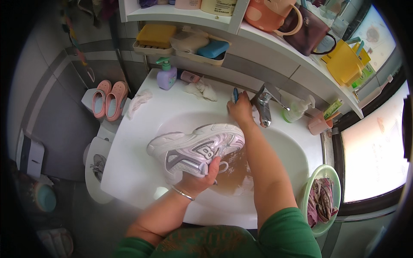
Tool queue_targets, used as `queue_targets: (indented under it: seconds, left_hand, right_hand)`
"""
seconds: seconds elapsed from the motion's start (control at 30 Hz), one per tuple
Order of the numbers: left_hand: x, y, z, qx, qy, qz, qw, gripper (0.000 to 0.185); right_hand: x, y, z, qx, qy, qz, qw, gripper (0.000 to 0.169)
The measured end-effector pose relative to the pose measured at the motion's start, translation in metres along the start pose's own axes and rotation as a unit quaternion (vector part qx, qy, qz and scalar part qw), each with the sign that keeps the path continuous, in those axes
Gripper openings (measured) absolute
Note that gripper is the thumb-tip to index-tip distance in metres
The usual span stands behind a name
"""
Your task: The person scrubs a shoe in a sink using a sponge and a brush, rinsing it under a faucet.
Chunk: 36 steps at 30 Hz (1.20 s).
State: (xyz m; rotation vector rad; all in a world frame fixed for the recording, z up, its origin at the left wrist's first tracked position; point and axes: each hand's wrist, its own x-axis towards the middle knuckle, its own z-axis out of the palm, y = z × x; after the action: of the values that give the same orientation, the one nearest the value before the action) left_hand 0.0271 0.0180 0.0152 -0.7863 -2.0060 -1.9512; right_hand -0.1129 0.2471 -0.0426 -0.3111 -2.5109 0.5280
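Observation:
A white and pale pink sneaker (203, 148) with grey trim is tilted on its side over the washbasin (292, 151), its sole edge facing the tap. My left hand (201, 180) grips it by the ankle opening, thumb on the near side; a loop of lace hangs beside the thumb. Brown, murky water (234, 171) lies in the bowl under the shoe. At the basin's back rim, left of the chrome tap (265, 104), my right hand (242, 108) holds a small blue object, apparently a brush (236, 94); my fingers hide most of it.
A purple pump bottle (166, 77), a crumpled white cloth (203, 90) and a clear soap dispenser (297, 109) stand along the counter. Overhead juts a white shelf (180, 17) with cups. A green basin (337, 193) of cloth sits right; pink clogs (113, 101) rest left.

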Motion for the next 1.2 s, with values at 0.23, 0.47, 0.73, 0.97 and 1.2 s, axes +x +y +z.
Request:
queue_targets:
  seconds: [0.23,0.47,0.73,0.97,1.2]
  left_hand:
    - [-0.001,0.0,-0.002,0.049,0.006,0.058,0.997,0.024]
    - [0.0,0.004,0.0,0.051,-0.02,0.054,0.997,0.025]
    - [0.0,0.006,-0.002,0.09,-0.063,0.091,0.99,0.029]
    - [0.002,0.019,-0.008,0.193,-0.128,0.096,0.968,0.038]
    - [-0.006,0.013,-0.01,0.149,-0.117,0.054,0.98,0.036]
  right_hand:
    - [0.006,-0.012,-0.001,-0.024,-0.11,0.046,0.993,0.049]
    - [-0.085,-0.012,-0.034,0.113,-0.103,-0.143,0.978,0.055]
    - [-0.16,0.024,-0.036,0.04,-0.286,-0.205,0.935,0.053]
    - [-0.062,-0.037,-0.054,0.133,-0.095,-0.023,0.986,0.039]
    - [0.032,-0.066,-0.019,0.11,-0.066,-0.011,0.992,0.045]
